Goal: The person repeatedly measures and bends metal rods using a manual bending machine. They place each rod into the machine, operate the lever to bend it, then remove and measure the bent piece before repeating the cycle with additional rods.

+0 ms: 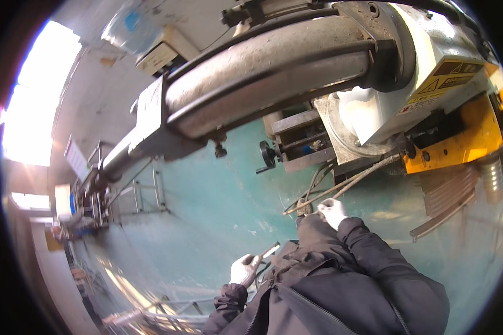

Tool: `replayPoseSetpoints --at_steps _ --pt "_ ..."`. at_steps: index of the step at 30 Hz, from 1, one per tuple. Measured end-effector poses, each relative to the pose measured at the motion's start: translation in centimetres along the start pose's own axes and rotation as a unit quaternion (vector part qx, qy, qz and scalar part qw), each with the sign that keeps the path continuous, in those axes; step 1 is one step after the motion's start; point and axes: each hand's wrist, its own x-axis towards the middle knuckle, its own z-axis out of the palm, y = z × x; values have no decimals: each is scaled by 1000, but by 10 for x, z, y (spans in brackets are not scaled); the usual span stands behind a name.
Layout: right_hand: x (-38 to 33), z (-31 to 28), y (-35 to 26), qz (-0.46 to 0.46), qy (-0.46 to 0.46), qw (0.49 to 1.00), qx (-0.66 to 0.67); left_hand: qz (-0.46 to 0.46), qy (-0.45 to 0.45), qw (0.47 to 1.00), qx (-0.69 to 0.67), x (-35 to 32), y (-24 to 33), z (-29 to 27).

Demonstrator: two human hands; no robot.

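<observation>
My left hand (243, 270), in a white glove, is closed around a slim, pale metal piece (270, 250) that points up and to the right, low in front of my body. A dark strip hangs below those fingers; its kind is unclear. Over my leg, my right hand (332, 213), also gloved in white, has its fingers curled together, and whatever they may hold is too small to make out. Just beyond it, grey hoses (349, 184) loop down from the machine (385, 114) near my shoe (304, 207).
The machine's thick, worn arm (268, 67) stretches across the far side. A black handwheel (267, 156) sticks out below it. Brown ribbed parts (450, 192) lie at the right, a metal frame (145, 192) stands left, and long tubes (167, 315) lie at lower left.
</observation>
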Motion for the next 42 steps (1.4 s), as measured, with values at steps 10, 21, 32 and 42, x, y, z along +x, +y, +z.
replayPoseSetpoints --at_steps 10,21,32,42 --pt "99 199 -20 9 5 978 207 43 -115 966 226 118 -19 -131" --pt "297 362 -7 5 137 778 613 72 -113 886 444 309 -49 -258" --pt "277 381 -118 -4 88 673 734 79 -226 865 442 345 -91 -247" --pt "421 387 -47 -5 183 877 444 71 -196 879 429 441 -75 -251"
